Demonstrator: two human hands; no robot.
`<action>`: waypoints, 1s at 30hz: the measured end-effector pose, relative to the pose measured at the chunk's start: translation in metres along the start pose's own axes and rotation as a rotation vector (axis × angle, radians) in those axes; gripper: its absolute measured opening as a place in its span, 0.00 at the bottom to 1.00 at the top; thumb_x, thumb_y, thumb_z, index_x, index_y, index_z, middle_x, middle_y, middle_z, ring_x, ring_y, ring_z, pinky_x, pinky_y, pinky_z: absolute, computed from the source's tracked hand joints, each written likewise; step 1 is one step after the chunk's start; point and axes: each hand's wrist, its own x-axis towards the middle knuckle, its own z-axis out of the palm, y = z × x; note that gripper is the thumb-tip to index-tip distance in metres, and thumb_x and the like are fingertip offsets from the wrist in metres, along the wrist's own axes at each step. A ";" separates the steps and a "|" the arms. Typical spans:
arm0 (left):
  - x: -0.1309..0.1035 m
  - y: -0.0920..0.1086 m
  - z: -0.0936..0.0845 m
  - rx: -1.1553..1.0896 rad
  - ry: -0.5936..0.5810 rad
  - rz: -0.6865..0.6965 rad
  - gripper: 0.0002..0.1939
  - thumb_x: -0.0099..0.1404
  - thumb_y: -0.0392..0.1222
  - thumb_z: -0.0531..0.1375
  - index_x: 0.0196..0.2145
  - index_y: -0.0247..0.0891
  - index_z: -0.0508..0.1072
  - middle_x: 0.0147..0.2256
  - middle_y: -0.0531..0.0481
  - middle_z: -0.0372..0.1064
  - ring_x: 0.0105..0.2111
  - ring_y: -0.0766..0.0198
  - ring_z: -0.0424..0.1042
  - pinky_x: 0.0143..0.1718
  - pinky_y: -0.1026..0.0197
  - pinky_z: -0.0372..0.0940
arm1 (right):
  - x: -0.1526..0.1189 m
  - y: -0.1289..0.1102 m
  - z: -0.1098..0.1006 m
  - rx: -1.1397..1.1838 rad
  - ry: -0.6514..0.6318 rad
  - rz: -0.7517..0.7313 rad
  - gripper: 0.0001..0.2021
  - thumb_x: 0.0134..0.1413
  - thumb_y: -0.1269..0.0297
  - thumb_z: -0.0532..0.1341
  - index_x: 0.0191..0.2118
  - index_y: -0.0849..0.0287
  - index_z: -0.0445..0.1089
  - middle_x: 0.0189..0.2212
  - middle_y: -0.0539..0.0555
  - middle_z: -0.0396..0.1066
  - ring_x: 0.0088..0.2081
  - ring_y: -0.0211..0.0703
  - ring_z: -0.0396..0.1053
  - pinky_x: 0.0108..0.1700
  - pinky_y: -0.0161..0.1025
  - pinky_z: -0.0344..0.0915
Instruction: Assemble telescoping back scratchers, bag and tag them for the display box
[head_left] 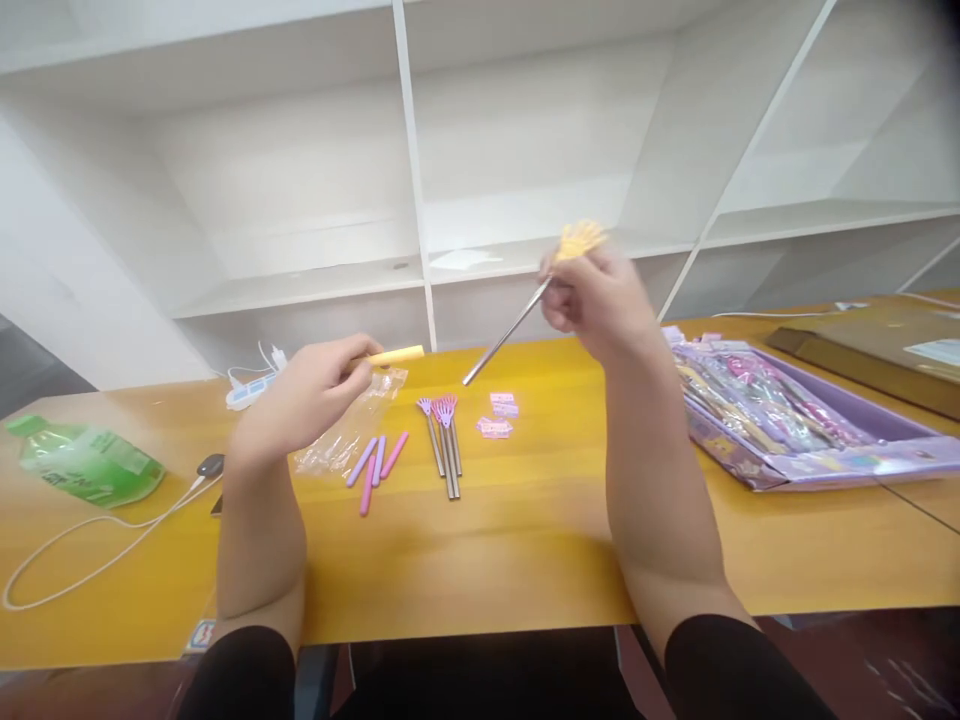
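Note:
My left hand (pixel 315 392) is closed around a yellow handle tube (pixel 399 355), whose end sticks out to the right. Raised over the back of the table, my right hand (pixel 606 308) grips a back scratcher (pixel 581 240) just below its yellow hand-shaped head. Its bare metal rod slants down to the left, apart from the tube. Between my arms lie several back scratchers (pixel 444 430) with pink and purple heads and metal rods. Left of them are several pink and purple handle tubes (pixel 381 458). Small printed labels (pixel 496 428) lie to the right.
A clear plastic bag (pixel 330 445) lies under my left hand. At right stands a purple display box (pixel 810 410) of packaged scratchers, with a cardboard box (pixel 885 345) behind. A green bottle (pixel 90 462), white cable (pixel 112 545) and power strip (pixel 251 390) are at left. White shelves (pixel 416 150) rise behind.

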 end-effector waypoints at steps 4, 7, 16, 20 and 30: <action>-0.018 -0.003 -0.003 -0.074 0.180 0.109 0.13 0.79 0.47 0.55 0.48 0.44 0.79 0.34 0.53 0.75 0.32 0.62 0.71 0.34 0.59 0.63 | -0.020 -0.017 -0.010 0.230 0.138 -0.148 0.07 0.52 0.58 0.69 0.32 0.53 0.72 0.22 0.49 0.65 0.20 0.36 0.61 0.20 0.37 0.60; -0.025 0.001 -0.001 -0.094 0.337 0.209 0.12 0.78 0.43 0.55 0.48 0.43 0.79 0.34 0.52 0.75 0.33 0.62 0.72 0.35 0.59 0.65 | -0.030 -0.019 -0.005 0.220 0.158 -0.229 0.11 0.57 0.50 0.70 0.35 0.50 0.73 0.24 0.51 0.67 0.23 0.42 0.68 0.24 0.42 0.68; -0.032 0.013 0.002 -0.081 0.464 0.355 0.12 0.74 0.33 0.58 0.47 0.43 0.80 0.34 0.52 0.75 0.32 0.63 0.73 0.32 0.58 0.65 | -0.037 -0.010 0.012 0.241 0.085 -0.373 0.14 0.62 0.45 0.70 0.40 0.48 0.74 0.26 0.51 0.67 0.27 0.45 0.74 0.26 0.44 0.71; -0.028 0.011 0.006 -0.074 0.499 0.374 0.12 0.74 0.33 0.59 0.47 0.43 0.81 0.33 0.53 0.74 0.30 0.64 0.70 0.31 0.58 0.63 | -0.032 -0.001 0.014 0.165 0.116 -0.396 0.17 0.64 0.41 0.68 0.42 0.48 0.74 0.28 0.51 0.67 0.29 0.47 0.75 0.28 0.46 0.74; -0.004 -0.004 0.020 -0.018 0.806 0.431 0.13 0.74 0.33 0.63 0.49 0.51 0.83 0.35 0.55 0.72 0.26 0.67 0.56 0.29 0.57 0.55 | -0.015 0.013 0.020 0.382 0.016 -0.328 0.08 0.61 0.51 0.73 0.42 0.44 0.81 0.40 0.50 0.76 0.36 0.40 0.77 0.37 0.38 0.78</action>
